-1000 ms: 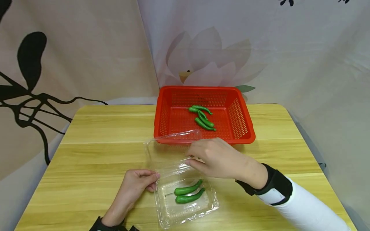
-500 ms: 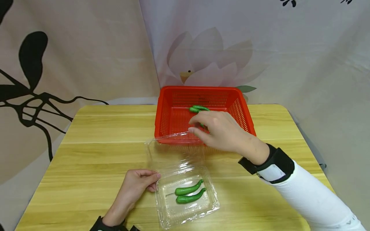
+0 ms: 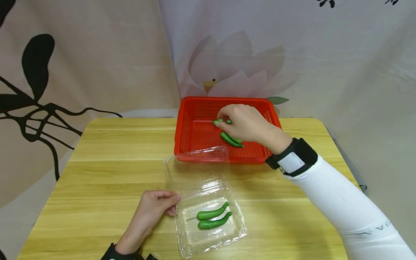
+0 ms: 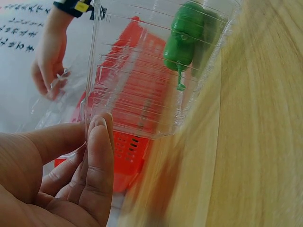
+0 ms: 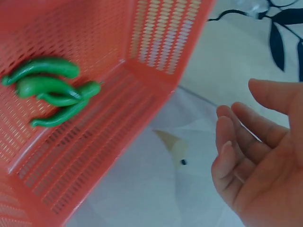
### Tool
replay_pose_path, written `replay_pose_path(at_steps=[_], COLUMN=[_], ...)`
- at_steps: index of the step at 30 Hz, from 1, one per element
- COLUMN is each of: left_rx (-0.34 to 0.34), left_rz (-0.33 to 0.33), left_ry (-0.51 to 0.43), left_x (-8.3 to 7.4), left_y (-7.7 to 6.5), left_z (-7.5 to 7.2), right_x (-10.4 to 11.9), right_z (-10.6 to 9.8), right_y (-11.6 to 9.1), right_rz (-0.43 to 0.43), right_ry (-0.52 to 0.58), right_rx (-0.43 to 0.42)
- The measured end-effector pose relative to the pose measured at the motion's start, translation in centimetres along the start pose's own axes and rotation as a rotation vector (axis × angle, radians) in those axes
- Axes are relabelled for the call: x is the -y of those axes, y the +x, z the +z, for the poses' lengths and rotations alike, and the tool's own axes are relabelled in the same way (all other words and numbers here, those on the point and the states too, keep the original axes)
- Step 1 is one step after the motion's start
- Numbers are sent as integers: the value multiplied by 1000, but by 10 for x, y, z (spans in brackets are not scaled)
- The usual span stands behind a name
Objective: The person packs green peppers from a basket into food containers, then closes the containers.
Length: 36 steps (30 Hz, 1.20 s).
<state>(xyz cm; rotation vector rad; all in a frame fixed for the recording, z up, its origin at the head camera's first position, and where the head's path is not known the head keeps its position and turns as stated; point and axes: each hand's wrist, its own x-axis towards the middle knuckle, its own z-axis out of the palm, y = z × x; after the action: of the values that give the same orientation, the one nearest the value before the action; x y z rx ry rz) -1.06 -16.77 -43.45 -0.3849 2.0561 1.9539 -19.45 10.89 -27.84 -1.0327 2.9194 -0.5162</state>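
A clear plastic clamshell box (image 3: 211,240) lies on the table with its lid (image 3: 195,175) folded back against the basket. Thumb and fingers of my left hand (image 3: 156,206) pinch the box's left edge. Two green chili peppers (image 3: 212,224) lie side by side in its base. My right hand (image 3: 245,121) reaches into the red basket (image 3: 198,134), over several green chili peppers (image 3: 231,141) and partly hiding them. In the right wrist view, the fingers of the right hand (image 5: 258,151) are spread apart with nothing between them, away from the peppers (image 5: 52,87).
The wooden table (image 3: 123,162) extends on both sides of the box. The basket stands at its back edge, with a printed cloth (image 3: 130,54) hanging behind. The raised lid overlaps the basket's front rim.
My right hand has left the lid and moved away from me, over the basket and down toward the peppers. The left hand, the box and its two peppers have stayed in place.
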Motion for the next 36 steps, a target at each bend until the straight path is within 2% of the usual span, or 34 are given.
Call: replay_pose_path(at_steps=[4, 17, 27, 36], left_rx=[2, 5, 10, 39], left_rz=[2, -11, 13, 22], left_ry=[0, -6, -16, -14], left_x=[-1, 0, 1, 0], left_y=[-1, -3, -4, -6], left_z=[1, 4, 6, 8], right_x=[-11, -41, -42, -51], right_z=[3, 25, 38, 63], right_y=[11, 26, 38, 36], right_rz=[42, 66, -11, 16], right_ry=[-34, -156, -274, -365], right_rx=[91, 410, 504, 588])
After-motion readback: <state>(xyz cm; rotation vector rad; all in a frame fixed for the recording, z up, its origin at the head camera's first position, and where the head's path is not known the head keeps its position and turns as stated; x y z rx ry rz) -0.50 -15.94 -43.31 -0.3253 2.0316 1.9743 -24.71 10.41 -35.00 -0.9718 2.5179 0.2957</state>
